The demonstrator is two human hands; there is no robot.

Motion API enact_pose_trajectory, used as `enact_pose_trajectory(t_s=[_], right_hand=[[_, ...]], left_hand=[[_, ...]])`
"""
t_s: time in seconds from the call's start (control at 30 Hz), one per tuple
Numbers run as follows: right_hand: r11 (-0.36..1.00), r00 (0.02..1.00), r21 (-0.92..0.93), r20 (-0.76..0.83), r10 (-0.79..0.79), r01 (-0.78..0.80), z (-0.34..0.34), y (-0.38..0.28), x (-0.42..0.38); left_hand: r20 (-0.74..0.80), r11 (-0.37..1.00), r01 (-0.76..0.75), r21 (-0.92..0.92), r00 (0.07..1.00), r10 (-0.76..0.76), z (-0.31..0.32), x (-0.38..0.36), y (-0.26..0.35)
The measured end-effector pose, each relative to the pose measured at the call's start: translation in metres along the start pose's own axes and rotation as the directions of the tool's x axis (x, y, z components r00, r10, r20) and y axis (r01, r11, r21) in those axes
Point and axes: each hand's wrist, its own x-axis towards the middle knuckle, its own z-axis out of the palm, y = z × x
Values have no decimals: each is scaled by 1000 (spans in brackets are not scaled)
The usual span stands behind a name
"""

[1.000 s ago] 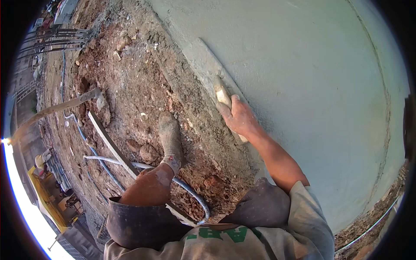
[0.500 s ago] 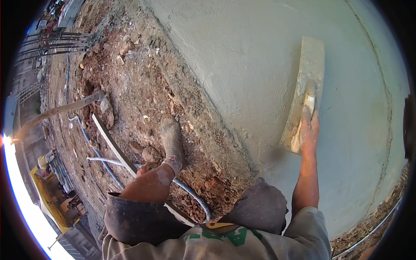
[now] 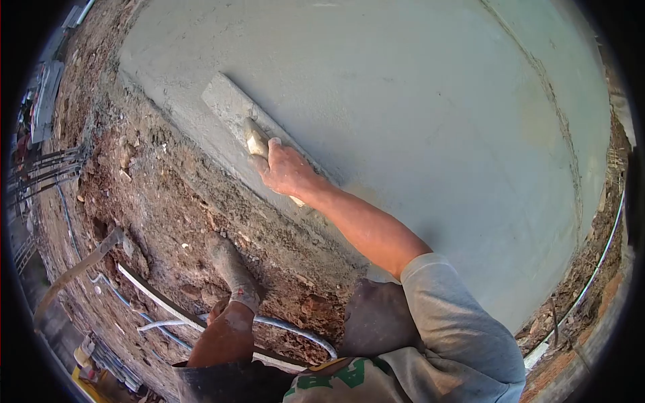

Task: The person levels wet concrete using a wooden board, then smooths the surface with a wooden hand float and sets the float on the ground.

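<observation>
Outdoor site, lit by daylight. Ground [image 3: 168, 201] on L of view covered w/ brown soil, stones & rubble. Rebar [image 3: 47, 173] seen jutting in at far L; grey panel [image 3: 47, 101] set above it. Blue hose [image 3: 67, 216] laid across soil. Yellow frame [image 3: 83, 386] partly cut off, btm L. Pale pipe [image 3: 607, 255] laid along soil strip, far R.

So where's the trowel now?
Left of centre in the head view, the trowel is in the right hand, on the grey slab near the dirt.
</observation>
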Motion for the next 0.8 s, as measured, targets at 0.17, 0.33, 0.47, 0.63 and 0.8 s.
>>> enact_pose_trajectory(t_s=[0.17, 0.33, 0.47, 0.63, 0.8], right_hand=[[986, 947, 51, -274, 168, -160, -83, 52, -21], [915, 821, 319, -432, 373, -248, -167, 134, -71], [883, 661, 419, -604, 445, -213, -217, 204, -141], [709, 479, 701, -600, 640, -68, -278, 262, -249], [608, 229, 779, -626, 745, 150, -306, 348, -371]], left_hand=[[50, 991, -64, 113, 997, 59, -5, -4, -5], [113, 957, -152, 246, 985, 128, -7, -8, -10], [179, 882, -251, 399, 965, 194, -26, 1, -12], [251, 732, -356, 580, 934, 255, -62, 17, -2], [346, 559, -443, 701, 896, 277, -101, 36, 17]])
